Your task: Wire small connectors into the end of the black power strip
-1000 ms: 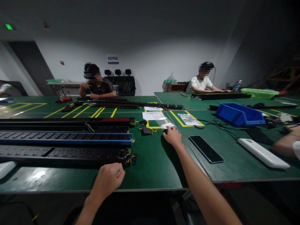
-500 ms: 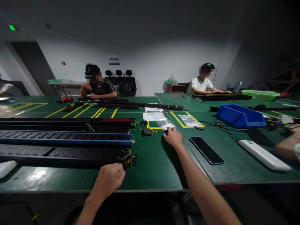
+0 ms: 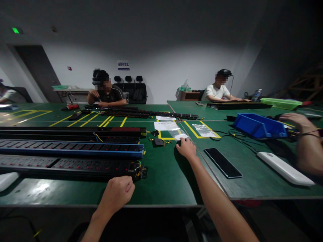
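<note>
My left hand [image 3: 119, 192] is curled into a fist at the near edge of the table, with nothing visible in it. It lies just below the wired right end of the nearest black power strip [image 3: 88, 164]. My right hand [image 3: 186, 148] rests on the green tabletop, fingers bent and slightly apart. Its fingertips are close to a small white paper [image 3: 181, 136]; whether they touch it I cannot tell. Left of that hand sits a small black end piece [image 3: 158, 142] with a yellow wire. A blue-edged power strip [image 3: 75, 153] lies behind the nearest one.
A dark phone [image 3: 223, 162] and a white power bank [image 3: 285, 168] with cables lie to the right. Behind them stands a blue bin [image 3: 259, 126]. A neighbour's arm [image 3: 306, 144] reaches in at the right edge. Two people [image 3: 107, 94] sit across the table.
The neighbour's hand at the right has risen and moved back beside the blue bin. Both my hands stay where they were.
</note>
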Available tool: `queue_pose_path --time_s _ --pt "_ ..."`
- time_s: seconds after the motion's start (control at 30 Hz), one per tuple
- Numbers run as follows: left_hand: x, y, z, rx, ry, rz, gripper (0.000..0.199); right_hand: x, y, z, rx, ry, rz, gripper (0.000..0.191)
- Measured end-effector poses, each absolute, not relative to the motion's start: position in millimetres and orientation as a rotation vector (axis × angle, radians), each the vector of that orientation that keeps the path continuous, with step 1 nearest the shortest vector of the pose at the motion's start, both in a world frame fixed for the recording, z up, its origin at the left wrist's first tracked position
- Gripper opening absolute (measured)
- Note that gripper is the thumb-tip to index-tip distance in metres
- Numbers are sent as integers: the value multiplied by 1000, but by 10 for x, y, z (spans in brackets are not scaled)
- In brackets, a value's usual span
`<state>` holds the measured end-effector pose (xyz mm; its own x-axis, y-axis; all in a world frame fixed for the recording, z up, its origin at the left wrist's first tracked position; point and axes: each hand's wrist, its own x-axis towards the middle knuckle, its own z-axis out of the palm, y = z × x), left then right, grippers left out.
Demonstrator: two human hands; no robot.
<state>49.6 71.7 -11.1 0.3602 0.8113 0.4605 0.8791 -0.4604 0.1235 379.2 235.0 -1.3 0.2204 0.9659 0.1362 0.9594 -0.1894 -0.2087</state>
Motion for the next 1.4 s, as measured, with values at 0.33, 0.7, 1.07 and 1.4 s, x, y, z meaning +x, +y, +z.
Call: queue_pose_path --time_s 0.33,0.7,1.07,1.4 --pt "490 724 -145 -2468 -1549 -671 28 3796 2364 -46 -2242 -1827 8 49" --pt "500 709 -128 -2472 -1581 -639 28 3788 2353 -33 -2249 -1824 26 49" --pt "512 709 -111 -2475 -1580 -639 29 3784 2343 -11 -2260 -1828 32 49" --pt "508 712 -118 -2475 -1587 -655 29 3785 2343 -13 -2266 -1826 34 49"
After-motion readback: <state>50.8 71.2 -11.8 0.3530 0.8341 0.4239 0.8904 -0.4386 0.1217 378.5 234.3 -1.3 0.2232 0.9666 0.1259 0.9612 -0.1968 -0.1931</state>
